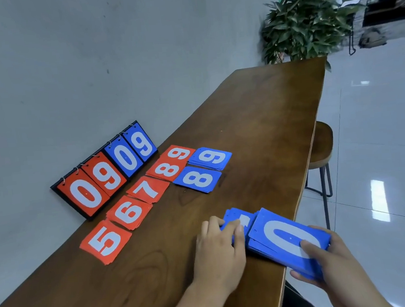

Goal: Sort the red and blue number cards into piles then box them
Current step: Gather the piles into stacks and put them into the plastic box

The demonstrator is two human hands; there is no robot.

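Note:
My right hand (330,262) grips a thick stack of blue cards (279,240) with a white 0 on top, held at the table's near right edge. My left hand (220,248) has its fingers curled over a second blue pile (238,218) lying on the table just left of that stack; its number is mostly hidden. Red piles showing 5 (105,241), 6 (129,212), 7 (148,188), 8 (167,169) and 9 (180,153) run in a diagonal row. Blue piles 8 (197,179) and 9 (210,157) lie beside the far red ones.
A black flip scoreboard (104,172) reading 09 in red and 09 in blue leans by the grey wall. The wooden table (254,113) stretches away to the right. A stool (322,141) stands past its right edge, and a potted plant (305,19) beyond the far end.

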